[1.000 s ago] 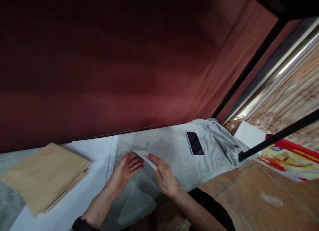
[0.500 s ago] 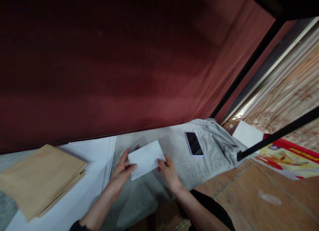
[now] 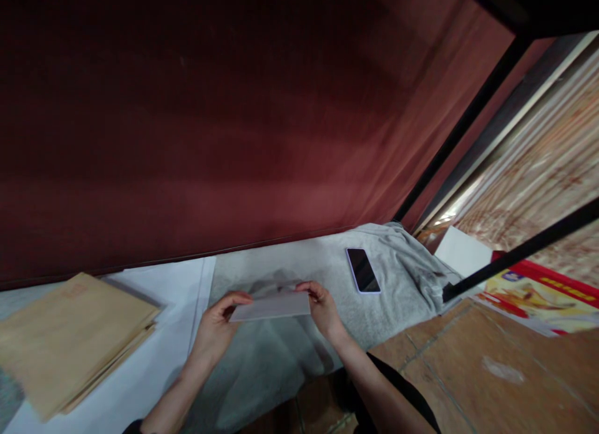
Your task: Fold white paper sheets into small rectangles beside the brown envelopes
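A folded sheet of white paper (image 3: 272, 306) is held between my two hands above the grey cloth. My left hand (image 3: 219, 325) grips its left end, thumb and fingers closed on the edge. At the right end, my right hand (image 3: 322, 308) pinches the upper corner. The paper is tilted, so it looks like a narrow band. Left of my hands lie large white sheets (image 3: 187, 290), with a stack of brown envelopes (image 3: 88, 334) resting on them.
A phone (image 3: 363, 270) with a dark screen lies on the grey cloth (image 3: 327, 253) to the right. Behind rises a dark red panel (image 3: 234, 141). Black frame bars (image 3: 524, 253) cross the right side, beyond them a red and yellow box (image 3: 538, 290) on the tiled floor (image 3: 458, 359).
The white paper has been tipped from showing its broad face to a flatter, narrower view. Both my hands have turned with it, fingers now along its upper edge.
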Tool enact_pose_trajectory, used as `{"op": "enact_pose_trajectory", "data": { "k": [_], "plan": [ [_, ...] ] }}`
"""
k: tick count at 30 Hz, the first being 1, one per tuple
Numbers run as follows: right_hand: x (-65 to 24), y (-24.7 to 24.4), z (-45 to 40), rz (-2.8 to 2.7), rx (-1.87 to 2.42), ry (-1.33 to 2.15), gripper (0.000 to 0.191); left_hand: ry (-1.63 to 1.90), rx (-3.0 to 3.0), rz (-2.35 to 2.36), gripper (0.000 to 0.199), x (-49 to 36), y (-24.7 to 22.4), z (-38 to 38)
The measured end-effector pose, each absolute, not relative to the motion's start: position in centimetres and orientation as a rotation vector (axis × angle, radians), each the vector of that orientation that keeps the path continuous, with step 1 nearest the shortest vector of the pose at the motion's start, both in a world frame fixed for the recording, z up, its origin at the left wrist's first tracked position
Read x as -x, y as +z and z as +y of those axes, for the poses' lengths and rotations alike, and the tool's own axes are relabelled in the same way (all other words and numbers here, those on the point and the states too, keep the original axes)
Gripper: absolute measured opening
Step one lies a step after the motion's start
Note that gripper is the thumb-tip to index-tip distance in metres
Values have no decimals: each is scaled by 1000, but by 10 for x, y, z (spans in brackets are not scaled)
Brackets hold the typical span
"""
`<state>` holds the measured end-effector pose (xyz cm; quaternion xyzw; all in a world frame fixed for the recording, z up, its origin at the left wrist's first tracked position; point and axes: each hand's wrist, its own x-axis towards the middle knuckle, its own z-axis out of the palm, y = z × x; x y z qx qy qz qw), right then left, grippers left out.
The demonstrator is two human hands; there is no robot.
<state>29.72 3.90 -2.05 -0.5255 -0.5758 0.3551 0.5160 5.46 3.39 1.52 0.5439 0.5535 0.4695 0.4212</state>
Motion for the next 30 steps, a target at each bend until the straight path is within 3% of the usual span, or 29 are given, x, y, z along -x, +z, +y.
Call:
{"op": "enact_pose_trajectory", "data": {
  "k": [4,9,16,23,30],
  "plan": [
    [-308,-19,47,-1273,1225,994,26,1169,-1746,1291,11,-49,10,30],
    [-315,-28,47,-1286,1291,1043,42,1032,-2036,1254,30,-48,-9,23],
    [-305,-43,50,-1451,1374,797,25,877,-2186,1238,45,-45,-28,14],
    [-294,-43,47,-1609,1432,589,39,770,-2237,1330,44,-47,-32,8],
    [-286,-43,42,-1716,1457,506,40,693,-2498,1413,38,-76,-29,1]
  ]
}}
